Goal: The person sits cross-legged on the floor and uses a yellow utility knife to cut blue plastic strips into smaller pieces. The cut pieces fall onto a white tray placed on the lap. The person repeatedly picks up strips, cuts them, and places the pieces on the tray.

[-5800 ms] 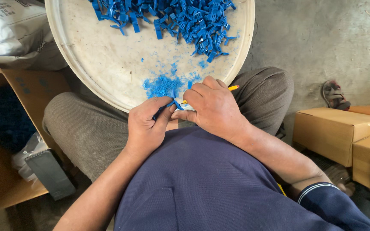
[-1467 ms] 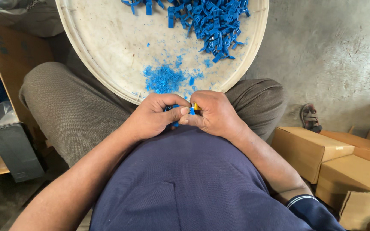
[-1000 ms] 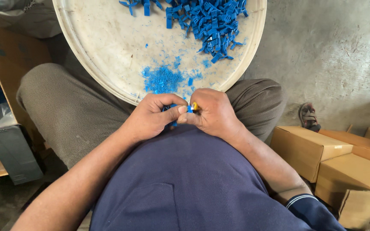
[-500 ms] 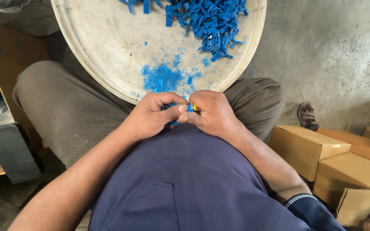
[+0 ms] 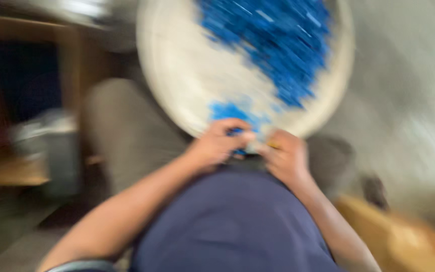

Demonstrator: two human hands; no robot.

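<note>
Left hand pinches a blue piece, right hand curled, contents blurred, at the tray rim; trimming under way, needing steadiness.

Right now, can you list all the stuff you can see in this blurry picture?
Round cream-coloured tray: one, cream, resting on the lap.
Heap of small blue plastic pieces: too blurred to count, blue, far side of the tray.
Little patch of blue bits: one, blue, near edge of the tray.
Brown cardboard box: at least one, brown, lower right.
Grey container: one, grey, left.
Left hand: one, grip closed on a small blue piece.
Right hand: one, beside the left; what it holds is blurred.
</note>
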